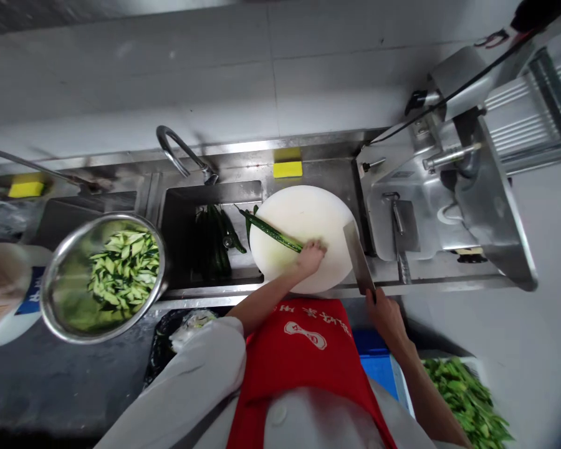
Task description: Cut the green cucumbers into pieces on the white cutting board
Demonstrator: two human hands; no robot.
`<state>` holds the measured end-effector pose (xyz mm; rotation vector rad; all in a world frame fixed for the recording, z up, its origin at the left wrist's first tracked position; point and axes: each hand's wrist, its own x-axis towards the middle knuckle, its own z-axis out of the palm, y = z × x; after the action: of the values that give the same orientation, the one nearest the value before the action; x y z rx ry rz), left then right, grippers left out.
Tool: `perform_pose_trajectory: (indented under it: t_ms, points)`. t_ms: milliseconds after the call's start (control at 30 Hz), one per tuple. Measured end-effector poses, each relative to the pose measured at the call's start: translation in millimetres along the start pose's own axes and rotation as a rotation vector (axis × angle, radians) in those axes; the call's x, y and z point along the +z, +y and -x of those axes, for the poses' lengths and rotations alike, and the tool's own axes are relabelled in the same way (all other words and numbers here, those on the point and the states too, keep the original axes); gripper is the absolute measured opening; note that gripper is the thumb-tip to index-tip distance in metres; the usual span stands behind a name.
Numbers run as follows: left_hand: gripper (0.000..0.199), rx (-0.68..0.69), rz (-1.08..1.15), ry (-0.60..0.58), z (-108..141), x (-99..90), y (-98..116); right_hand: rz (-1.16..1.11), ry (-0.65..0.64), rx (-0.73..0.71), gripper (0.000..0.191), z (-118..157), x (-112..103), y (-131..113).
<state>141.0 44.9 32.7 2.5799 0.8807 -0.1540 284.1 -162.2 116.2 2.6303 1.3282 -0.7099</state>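
Observation:
On the round white cutting board (322,212) lies a long dark green cucumber (275,234), its thin tip reaching past the board's left edge over the sink. My left hand (312,257) is closed over its near end, with the fingertips slightly blurred and the covered end hidden. At the board's right edge my right hand (386,315) grips a cleaver (359,259) by its dark handle. The broad blade points away from me, apart from the cucumber. Several whole cucumbers (217,240) lie in the sink (182,215) left of the board.
A steel bowl (56,284) of cut cucumber pieces (124,268) stands to the left. Behind the board sits a yellow sponge (287,169), with a curved faucet (180,146) over the sink. A metal machine (495,206) stands at the right. Leafy greens (467,399) fill a container below right.

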Motion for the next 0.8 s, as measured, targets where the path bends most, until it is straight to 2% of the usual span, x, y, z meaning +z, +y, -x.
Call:
perform_pose_trajectory:
  t_ms: [67,100,167,233,300,400,500,533,600,667,700,733,800]
  points:
    - [0.027,0.059,0.086,-0.009,-9,-9.1,2,-0.008,-0.016,-0.005,0.028,-13,2,-3]
    - [0.026,0.09,0.165,0.05,-8,-14.7,1,-0.01,-0.021,-0.018,0.029,-19,3,-6]
    - [0.026,0.099,0.357,0.266,10,-25.3,-8,-0.007,-0.026,-0.069,0.03,-30,6,-14]
    - [0.029,-0.022,0.529,0.522,50,-28.6,-24,0.008,-0.028,-0.135,0.03,-38,9,-24]
    - [0.032,-0.27,0.618,0.735,111,-17.9,-45,0.054,-0.037,-0.193,0.029,-43,12,-33]
    - [0.037,-0.843,0.616,0.985,226,22.9,-74,0.16,-0.063,-0.238,0.029,-50,15,-41]
    - [0.033,-1.495,0.486,1.047,344,67.2,-91,0.252,-0.108,-0.207,0.036,-62,15,-46]
    - [0.032,-1.641,0.44,1.045,378,77.0,-96,0.279,-0.125,-0.199,0.04,-66,16,-48]
    - [0.033,-1.831,0.373,1.041,431,86.1,-106,0.313,-0.15,-0.193,0.045,-71,17,-52]
    - [0.039,-1.877,0.339,1.027,453,82.0,-120,0.318,-0.146,-0.206,0.05,-72,19,-54]
    - [0.038,-1.826,0.336,1.005,450,76.0,-128,0.316,-0.129,-0.212,0.051,-72,20,-56]
    - [0.032,-1.712,0.346,0.978,436,67.9,-135,0.313,-0.101,-0.216,0.053,-71,21,-58]
    - [0.018,-1.313,0.389,0.896,380,48.0,-145,0.308,-0.049,-0.253,0.051,-68,22,-63]
